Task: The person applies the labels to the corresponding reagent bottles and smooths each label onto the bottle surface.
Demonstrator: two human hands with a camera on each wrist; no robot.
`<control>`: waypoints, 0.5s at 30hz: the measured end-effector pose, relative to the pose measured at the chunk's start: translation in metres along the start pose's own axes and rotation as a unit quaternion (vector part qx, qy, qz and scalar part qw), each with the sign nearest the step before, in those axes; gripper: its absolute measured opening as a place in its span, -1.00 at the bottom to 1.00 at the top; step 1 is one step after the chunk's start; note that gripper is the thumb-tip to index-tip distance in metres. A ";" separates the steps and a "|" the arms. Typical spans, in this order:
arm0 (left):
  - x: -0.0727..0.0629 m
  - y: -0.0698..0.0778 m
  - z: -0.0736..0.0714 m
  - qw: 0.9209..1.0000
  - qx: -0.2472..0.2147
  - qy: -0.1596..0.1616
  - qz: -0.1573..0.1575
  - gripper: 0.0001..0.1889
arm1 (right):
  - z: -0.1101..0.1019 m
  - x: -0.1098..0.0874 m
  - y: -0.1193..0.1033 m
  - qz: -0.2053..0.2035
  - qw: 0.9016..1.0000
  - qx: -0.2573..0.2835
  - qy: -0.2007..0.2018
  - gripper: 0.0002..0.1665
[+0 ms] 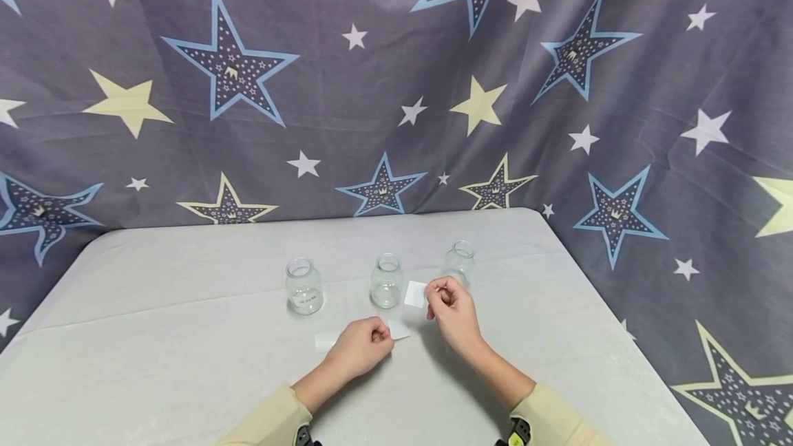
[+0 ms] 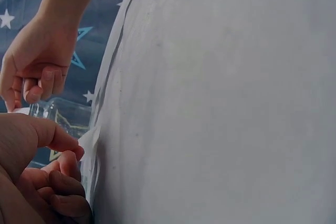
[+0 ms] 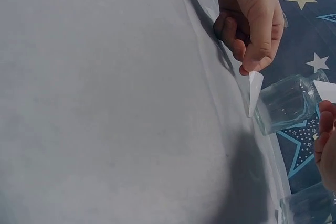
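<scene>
My right hand [image 1: 455, 312] pinches a small white square label [image 1: 414, 294] by its right edge, raised above the table. In the right wrist view, the label [image 3: 327, 92] stands out past the fingertips. My left hand [image 1: 362, 347] holds a white paper strip [image 1: 325, 342] low over the table, and its pointed end [image 1: 398, 331] shows right of the fingers. The hand covers the strip's middle. Just behind the hands stands a clear glass jar [image 1: 387, 284]. Another glass jar [image 1: 459, 260], at the right, is partly hidden by my right hand.
A third glass jar [image 1: 303, 281] stands to the left, bearing a white label [image 1: 306, 300] with small dark writing. All three jars are open-topped. A pale cloth covers the table [image 1: 186, 349], and a dark curtain with stars [image 1: 372, 88] hangs behind it and along its right side.
</scene>
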State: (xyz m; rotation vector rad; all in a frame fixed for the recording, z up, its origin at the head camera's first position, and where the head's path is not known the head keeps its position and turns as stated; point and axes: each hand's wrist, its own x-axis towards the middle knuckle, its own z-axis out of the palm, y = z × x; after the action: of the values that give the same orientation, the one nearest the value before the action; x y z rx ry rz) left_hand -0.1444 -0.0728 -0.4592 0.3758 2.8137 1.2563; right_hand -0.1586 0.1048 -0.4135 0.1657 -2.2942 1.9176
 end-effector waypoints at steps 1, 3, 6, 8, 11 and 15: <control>0.000 0.000 0.000 1.000 -0.001 -0.001 -0.001 -0.95 | 0.000 0.000 0.000 0.001 1.000 0.000 -0.001 -0.92; 0.000 0.000 -0.001 1.000 -0.004 -0.003 -0.002 -0.95 | 0.000 0.000 0.001 0.005 1.000 0.000 -0.003 -0.92; 0.000 -0.001 -0.001 1.000 -0.009 -0.007 -0.004 -0.95 | 0.001 -0.001 0.003 0.009 1.000 0.000 -0.005 -0.92; 0.000 -0.002 -0.001 1.000 -0.009 -0.008 -0.006 -0.95 | 0.002 -0.001 0.004 0.010 1.000 -0.001 -0.005 -0.92; 0.000 -0.002 -0.001 1.000 -0.002 -0.007 -0.006 -0.93 | 0.003 -0.002 0.003 0.007 1.000 -0.005 -0.004 -0.93; 0.001 -0.002 -0.001 1.000 0.006 -0.007 -0.009 -0.90 | 0.003 -0.002 0.004 0.006 1.000 -0.005 -0.003 -0.93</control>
State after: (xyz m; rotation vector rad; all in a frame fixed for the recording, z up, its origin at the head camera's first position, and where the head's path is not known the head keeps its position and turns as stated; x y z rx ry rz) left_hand -0.1459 -0.0750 -0.4600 0.3589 2.8070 1.2299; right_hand -0.1574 0.1022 -0.4179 0.1568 -2.3142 1.9133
